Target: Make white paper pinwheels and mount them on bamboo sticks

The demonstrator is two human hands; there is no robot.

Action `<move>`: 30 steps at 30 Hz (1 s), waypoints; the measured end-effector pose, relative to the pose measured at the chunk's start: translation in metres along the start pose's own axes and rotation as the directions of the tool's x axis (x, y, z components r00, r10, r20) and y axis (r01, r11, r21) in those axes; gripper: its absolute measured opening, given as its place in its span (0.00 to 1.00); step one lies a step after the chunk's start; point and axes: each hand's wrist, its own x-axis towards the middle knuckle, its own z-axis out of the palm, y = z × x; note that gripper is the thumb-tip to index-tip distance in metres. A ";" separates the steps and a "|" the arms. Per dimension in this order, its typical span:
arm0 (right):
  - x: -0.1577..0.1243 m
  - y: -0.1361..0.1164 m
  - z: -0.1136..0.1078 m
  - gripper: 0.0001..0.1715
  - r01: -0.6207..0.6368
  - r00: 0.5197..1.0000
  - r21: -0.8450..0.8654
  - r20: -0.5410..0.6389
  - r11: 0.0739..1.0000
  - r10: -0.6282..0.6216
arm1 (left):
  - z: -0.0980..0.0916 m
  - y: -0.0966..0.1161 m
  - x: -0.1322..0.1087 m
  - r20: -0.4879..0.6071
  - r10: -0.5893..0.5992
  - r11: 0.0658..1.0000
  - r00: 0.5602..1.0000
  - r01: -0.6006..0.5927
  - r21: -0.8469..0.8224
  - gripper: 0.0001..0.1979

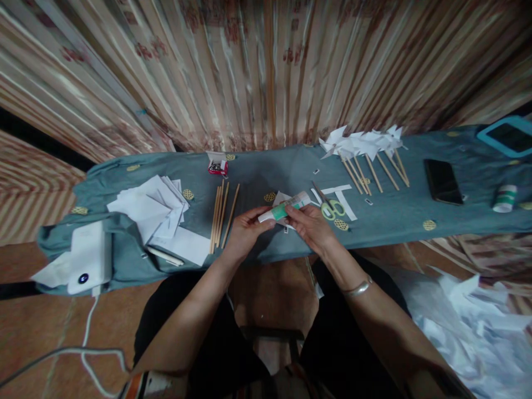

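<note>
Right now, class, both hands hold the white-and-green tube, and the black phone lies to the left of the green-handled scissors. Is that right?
Not quite: the head view shows the black phone to the right of the green-handled scissors. The left hand and right hand do hold the white-and-green tube.

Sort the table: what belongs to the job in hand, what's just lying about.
Likely part of the job:
green-and-white tube, held by left hand and right hand
scissors
loose wooden sticks
stacked paper
paper shapes on sticks

Probably just lying about:
dark phone
blue-framed device
white device
</note>
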 end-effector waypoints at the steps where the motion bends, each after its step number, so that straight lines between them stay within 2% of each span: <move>1: 0.001 0.000 -0.001 0.22 0.005 1.000 -0.010 -0.010 1.000 -0.005 | -0.001 -0.002 0.002 -0.013 0.014 0.999 1.000 -0.014 0.044 0.25; 5: 0.005 0.004 -0.003 0.24 0.036 0.996 -0.045 -0.078 0.998 -0.039 | -0.002 -0.006 0.006 -0.005 0.013 0.995 1.000 -0.012 0.103 0.26; 12: 0.012 -0.002 -0.015 0.23 0.064 0.975 -0.018 -0.214 0.998 -0.066 | -0.008 0.000 0.009 -0.041 0.012 1.000 0.999 -0.011 0.028 0.26; 15: 0.014 -0.010 -0.024 0.22 0.070 0.965 0.009 -0.253 0.997 -0.066 | -0.020 0.006 0.013 -0.045 0.106 0.974 0.993 -0.095 0.206 0.22; 17: 0.015 -0.013 -0.028 0.22 0.044 0.966 -0.002 -0.253 0.999 -0.043 | -0.029 0.009 0.016 -0.012 0.229 0.873 0.973 -0.200 0.444 0.17; 19: 0.014 -0.014 -0.030 0.21 0.010 0.966 -0.021 -0.257 1.000 -0.015 | -0.035 0.010 0.021 0.059 0.320 0.685 0.946 -0.274 0.675 0.13; 21: 0.014 -0.014 -0.031 0.21 -0.010 0.967 -0.011 -0.255 1.000 0.007 | -0.037 0.008 0.026 0.153 0.354 0.495 0.922 -0.324 0.806 0.13; 25: 0.013 -0.016 -0.033 0.22 -0.003 0.972 0.060 -0.235 0.998 0.018 | -0.034 0.001 0.038 0.298 0.311 0.210 0.902 -0.371 0.905 0.16; 30: 0.014 -0.016 -0.040 0.21 0.050 0.961 0.012 -0.272 0.999 -0.045 | -0.030 -0.003 0.045 0.395 0.349 -0.012 0.849 -0.418 0.908 0.15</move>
